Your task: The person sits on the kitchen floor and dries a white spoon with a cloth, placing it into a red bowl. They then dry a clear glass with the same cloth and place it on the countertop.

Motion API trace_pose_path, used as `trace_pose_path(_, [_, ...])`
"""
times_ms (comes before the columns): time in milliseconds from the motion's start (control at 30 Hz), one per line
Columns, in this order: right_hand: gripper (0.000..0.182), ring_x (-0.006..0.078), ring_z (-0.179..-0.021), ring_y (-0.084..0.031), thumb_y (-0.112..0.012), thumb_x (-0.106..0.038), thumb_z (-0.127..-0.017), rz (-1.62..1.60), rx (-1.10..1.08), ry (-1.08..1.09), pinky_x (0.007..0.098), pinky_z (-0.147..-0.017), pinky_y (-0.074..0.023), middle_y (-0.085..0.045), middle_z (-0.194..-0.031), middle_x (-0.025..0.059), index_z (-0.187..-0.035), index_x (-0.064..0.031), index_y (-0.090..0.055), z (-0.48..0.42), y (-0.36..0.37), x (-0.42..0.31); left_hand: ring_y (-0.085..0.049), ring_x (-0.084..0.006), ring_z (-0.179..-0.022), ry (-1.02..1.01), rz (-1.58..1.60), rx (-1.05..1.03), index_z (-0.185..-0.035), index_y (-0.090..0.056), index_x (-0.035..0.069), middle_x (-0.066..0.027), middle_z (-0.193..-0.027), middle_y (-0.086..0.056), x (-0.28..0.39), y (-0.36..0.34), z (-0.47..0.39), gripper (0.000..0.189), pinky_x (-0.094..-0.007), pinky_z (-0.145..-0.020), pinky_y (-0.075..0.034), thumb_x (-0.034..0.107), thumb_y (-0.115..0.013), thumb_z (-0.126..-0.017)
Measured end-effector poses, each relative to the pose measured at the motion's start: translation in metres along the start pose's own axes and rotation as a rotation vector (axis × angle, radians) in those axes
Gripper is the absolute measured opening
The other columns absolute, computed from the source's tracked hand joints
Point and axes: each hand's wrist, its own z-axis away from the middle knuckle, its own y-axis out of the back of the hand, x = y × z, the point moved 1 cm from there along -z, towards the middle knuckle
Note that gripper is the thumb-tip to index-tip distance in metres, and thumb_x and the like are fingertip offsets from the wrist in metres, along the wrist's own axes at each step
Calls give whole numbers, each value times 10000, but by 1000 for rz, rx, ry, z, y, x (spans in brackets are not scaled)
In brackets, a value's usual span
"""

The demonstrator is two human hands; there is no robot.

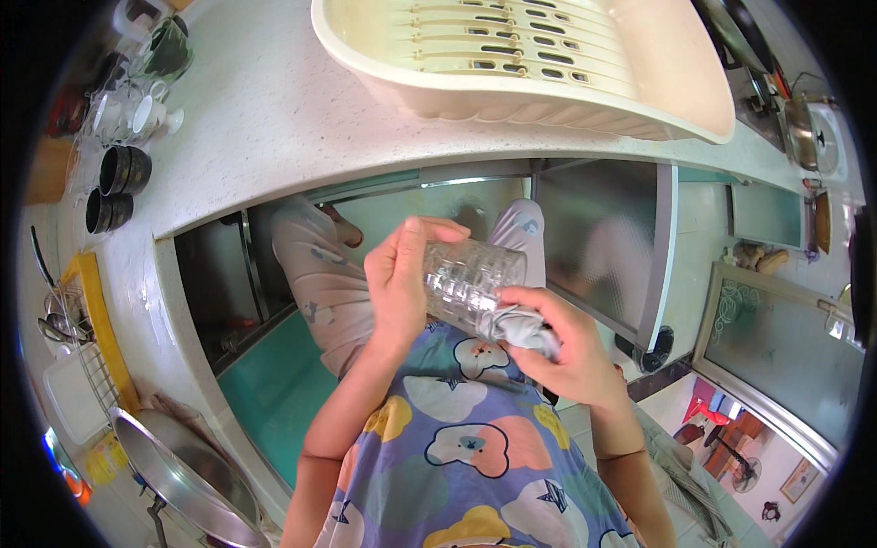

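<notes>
A clear patterned glass jar or tumbler (466, 277) lies tilted on its side in the air above my lap. My left hand (404, 274) is wrapped around its closed-looking end, fingers over the far side. At the other end, my right hand (565, 335) pinches a bunched light grey cloth (522, 327) against the rim, part of the cloth at the mouth of the glass. How far the cloth reaches inside cannot be told.
A cream plastic dish rack (548, 103) stands on the speckled white counter (274, 103). Black bowls (123, 169) and white cups (152, 115) sit at the left. A large metal basin (185, 472) is at lower left. A frosted glass cabinet door (596, 240) stands ajar beyond my hands.
</notes>
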Motion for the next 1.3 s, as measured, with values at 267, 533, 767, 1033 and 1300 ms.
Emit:
trace_pose_path(267, [561,109,-727,-544,-553,67,-775,-497,305,-82,251,-543,-496,-449,-1267,143,-1270,-57,-319,0,17,33,-616,-193,-767,215,332,163,-909,-611,-32,-169,-911,-654,-5,32,-5,373,-332,-679,-509,274,-416,-997])
trace_pose_path(533, [167,114,-624,-549,-640,-48,-827,186,632,-101,262,-573,-456,-657,-832,75,-982,10,-664,-10,17,33,-634,-216,-867,477,317,-258,-1107,-596,-56,-161,-1052,-647,11,20,5,418,-330,-781,-525,323,-512,-950])
trace_pose_path(767, [161,193,-675,-599,-640,-115,-859,124,444,86,288,-623,-456,-644,-787,107,-860,45,-665,-18,13,24,-567,-129,-994,373,110,-501,-1351,-480,19,-89,-1234,-568,6,0,9,486,-287,-884,-460,219,-602,-925])
trace_pose_path(1033, [168,182,-816,-622,-606,-74,-856,154,557,-13,286,-720,-474,-654,-935,118,-996,9,-648,-16,18,31,-588,-65,-776,552,154,-439,-1121,-627,-30,-28,-924,-657,-2,4,9,280,-230,-677,-490,179,-589,-938])
trace_pose_path(1300, [439,140,-923,-581,-655,-93,-801,-45,207,-33,270,-808,-453,-636,-1025,70,-1226,-14,-578,-28,15,33,-598,-84,-796,499,78,-281,-1107,-624,-46,-43,-939,-654,5,-1,12,306,-229,-694,-489,211,-570,-950])
